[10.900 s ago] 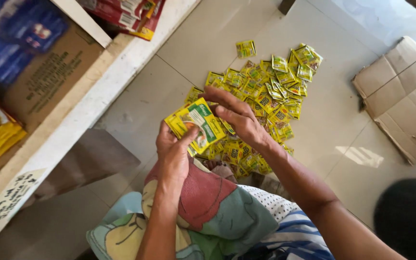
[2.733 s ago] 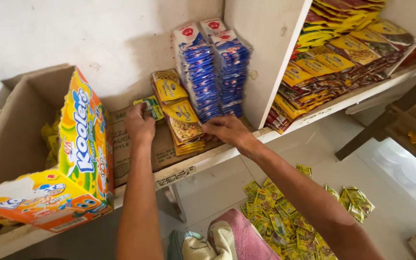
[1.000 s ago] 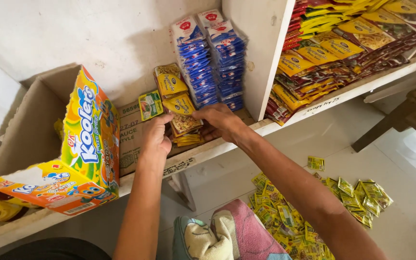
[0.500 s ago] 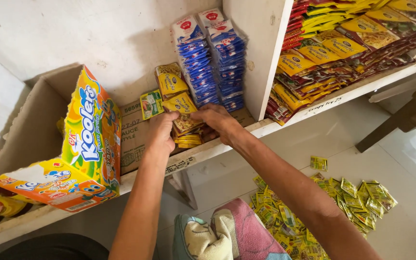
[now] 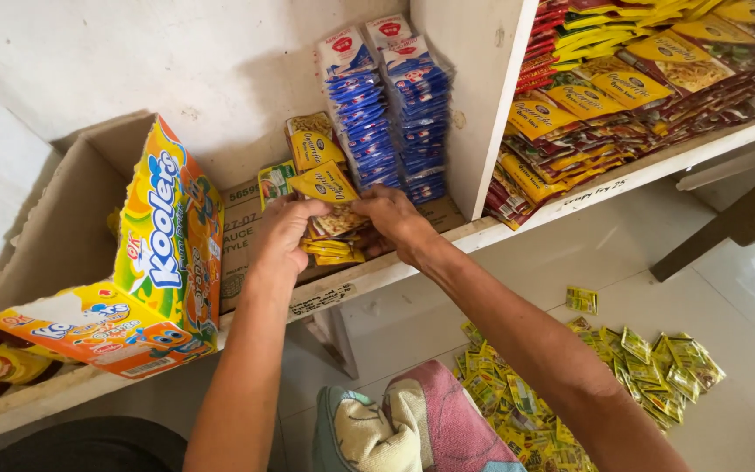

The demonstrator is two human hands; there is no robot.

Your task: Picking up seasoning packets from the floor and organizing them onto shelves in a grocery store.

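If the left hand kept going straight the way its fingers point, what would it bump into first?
The left hand points up toward the back of the shelf. It would likely first meet the small green and yellow sachet just past its fingertips, then the white wall. Depth is hard to judge.

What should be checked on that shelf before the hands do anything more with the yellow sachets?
1. Left hand on the yellow sachets: ok.
2. Right hand touching the same stack: ok.
3. Top sachet lying flat: not ok, tilted up.
4. Blue packets behind standing in tidy rows: ok.
5. Colourful carton fully on the shelf: not ok, it overhangs the edge.
6. Grip firmness: cannot tell.
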